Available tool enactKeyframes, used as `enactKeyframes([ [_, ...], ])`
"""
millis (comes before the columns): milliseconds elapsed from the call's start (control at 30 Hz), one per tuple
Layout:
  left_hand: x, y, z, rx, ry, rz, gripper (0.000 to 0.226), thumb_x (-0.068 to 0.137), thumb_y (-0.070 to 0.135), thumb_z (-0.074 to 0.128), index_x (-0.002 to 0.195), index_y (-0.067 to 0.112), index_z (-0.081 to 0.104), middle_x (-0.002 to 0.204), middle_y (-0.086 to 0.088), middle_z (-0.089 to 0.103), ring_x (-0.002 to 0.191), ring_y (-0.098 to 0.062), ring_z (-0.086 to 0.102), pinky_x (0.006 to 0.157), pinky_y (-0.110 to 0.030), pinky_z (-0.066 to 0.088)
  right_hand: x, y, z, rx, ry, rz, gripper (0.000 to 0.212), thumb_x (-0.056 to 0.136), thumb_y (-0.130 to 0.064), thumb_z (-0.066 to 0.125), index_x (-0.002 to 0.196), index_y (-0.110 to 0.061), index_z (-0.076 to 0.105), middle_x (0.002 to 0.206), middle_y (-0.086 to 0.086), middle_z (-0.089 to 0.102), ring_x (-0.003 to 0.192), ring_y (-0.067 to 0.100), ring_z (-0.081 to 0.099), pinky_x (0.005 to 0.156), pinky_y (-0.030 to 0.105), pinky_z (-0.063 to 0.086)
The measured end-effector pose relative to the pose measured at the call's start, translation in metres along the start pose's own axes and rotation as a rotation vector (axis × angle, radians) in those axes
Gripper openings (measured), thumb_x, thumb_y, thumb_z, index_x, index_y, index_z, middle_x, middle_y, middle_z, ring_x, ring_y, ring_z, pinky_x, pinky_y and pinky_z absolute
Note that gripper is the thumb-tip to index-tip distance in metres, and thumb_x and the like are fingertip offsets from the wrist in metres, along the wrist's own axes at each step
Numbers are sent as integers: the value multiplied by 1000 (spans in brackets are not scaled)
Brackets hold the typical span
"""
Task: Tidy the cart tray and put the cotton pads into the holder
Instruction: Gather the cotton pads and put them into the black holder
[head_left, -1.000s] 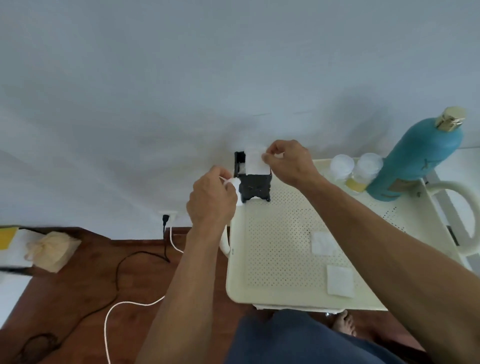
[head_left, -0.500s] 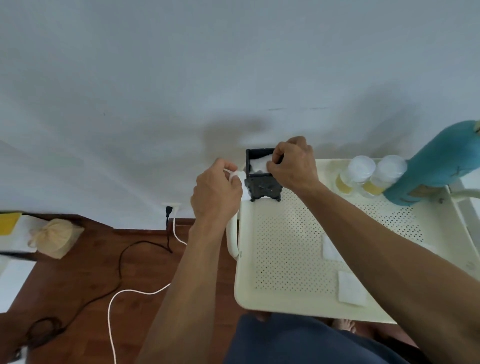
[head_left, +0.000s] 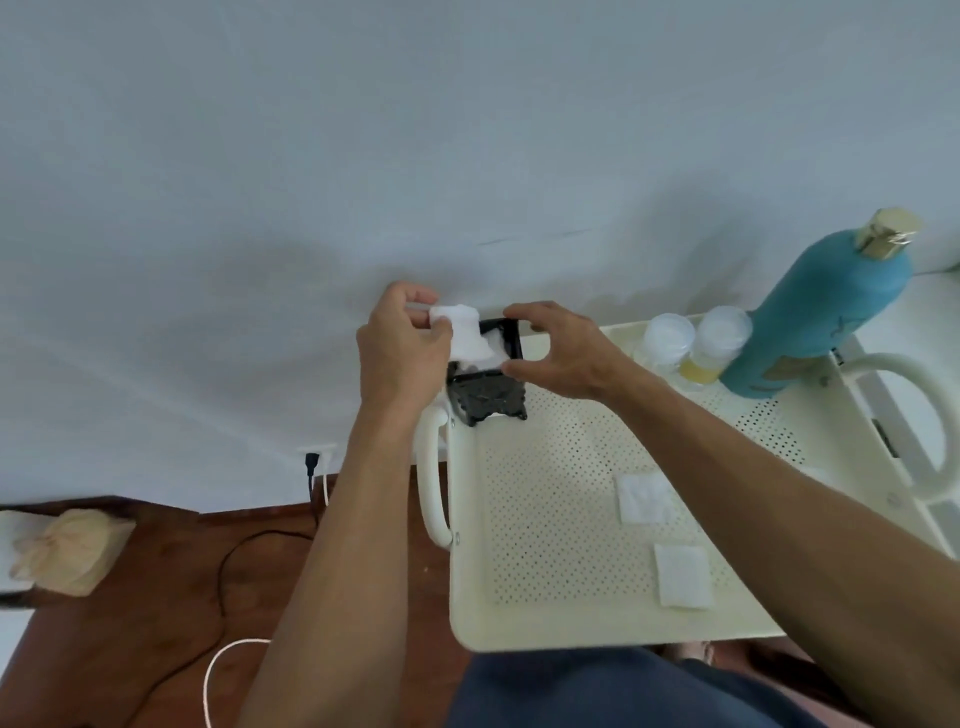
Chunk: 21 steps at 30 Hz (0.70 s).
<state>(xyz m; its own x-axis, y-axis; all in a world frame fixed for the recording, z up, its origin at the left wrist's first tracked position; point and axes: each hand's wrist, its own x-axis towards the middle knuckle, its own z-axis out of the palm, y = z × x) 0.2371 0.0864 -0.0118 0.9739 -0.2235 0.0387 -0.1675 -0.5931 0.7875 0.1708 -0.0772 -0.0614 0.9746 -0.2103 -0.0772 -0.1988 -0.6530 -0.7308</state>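
Head view: left hand pinches cotton pads over black holder at tray far-left corner; right hand grips its rim.

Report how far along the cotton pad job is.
Done: white material seems to sit inside the black square holder. In hand: the left hand pinches a white cotton pad over its opening; the right hand grips its rim. Left: the farther white square pad and the nearer white square pad lie loose on the perforated cream tray.

Two loose cotton pads — one holder, two small jars, one teal bottle.
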Motion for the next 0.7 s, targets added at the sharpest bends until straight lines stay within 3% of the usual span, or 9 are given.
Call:
enactKeyframes([
  [267, 12, -6, 30, 3, -109, -107, 20, 82, 16, 66, 96, 24, 55, 82, 12, 58, 70, 1, 55, 58, -14, 42, 3, 4, 0, -4, 10, 5, 66, 75, -36, 72, 135, -24, 46, 139, -2, 50, 122, 15, 48, 95, 20, 29],
  [467, 7, -9, 28, 211, 34, 71, 26, 83, 21, 68, 105, 20, 55, 100, 6, 53, 84, -10, 49, 70, -24, 36, 1, 6, 1, 35, 16, 0, 66, 77, -37, 72, 136, -24, 45, 140, -3, 48, 124, 14, 47, 96, 20, 29],
  [600, 8, -1, 23, 341, -171, 101, 10, 83, 36, 66, 90, 30, 68, 85, 13, 64, 76, -10, 59, 59, -25, 40, 1, 7, 2, 73, 18, 21, 67, 75, -37, 73, 135, -27, 46, 138, -5, 50, 121, 12, 48, 92, 17, 31],
  [700, 13, 2, 24, 464, -313, 63, 11, 80, 39, 68, 87, 32, 73, 87, 9, 69, 79, -15, 64, 62, -27, 46, 0, 8, 4, 91, 18, 31, 68, 75, -37, 73, 136, -27, 45, 138, -5, 50, 120, 11, 49, 91, 18, 31],
])
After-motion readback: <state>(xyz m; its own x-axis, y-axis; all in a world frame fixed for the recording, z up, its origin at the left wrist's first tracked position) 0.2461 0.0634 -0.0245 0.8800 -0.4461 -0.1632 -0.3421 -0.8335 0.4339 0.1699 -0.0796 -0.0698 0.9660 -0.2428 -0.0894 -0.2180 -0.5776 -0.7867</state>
